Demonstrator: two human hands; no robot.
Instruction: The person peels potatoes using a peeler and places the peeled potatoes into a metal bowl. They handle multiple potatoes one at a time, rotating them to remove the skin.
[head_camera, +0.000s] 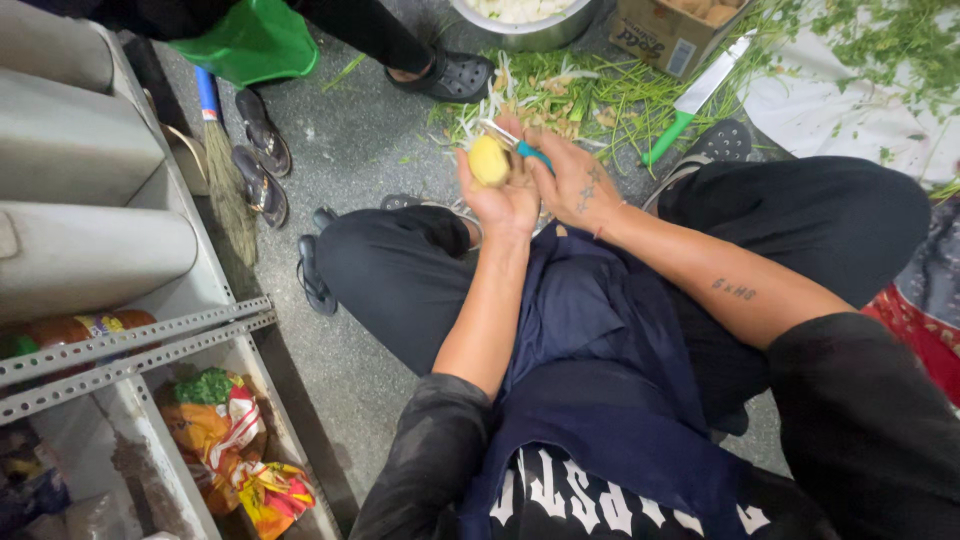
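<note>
Peeling is under way: the left hand (497, 200) grips a yellow potato (488, 160) above the floor scraps (570, 100), at twelve o'clock from the knees. The right hand (575, 180), clenched on a teal-handled peeler (520, 146), sits at the potato's three o'clock; the next stroke likely needs the potato turned.

- Small yellow peeled potato (488, 160), smooth and oval, held upright above the grey floor.
- Teal-handled metal peeler (518, 145), tilted, its blade seemingly touching the potato's right side.
</note>
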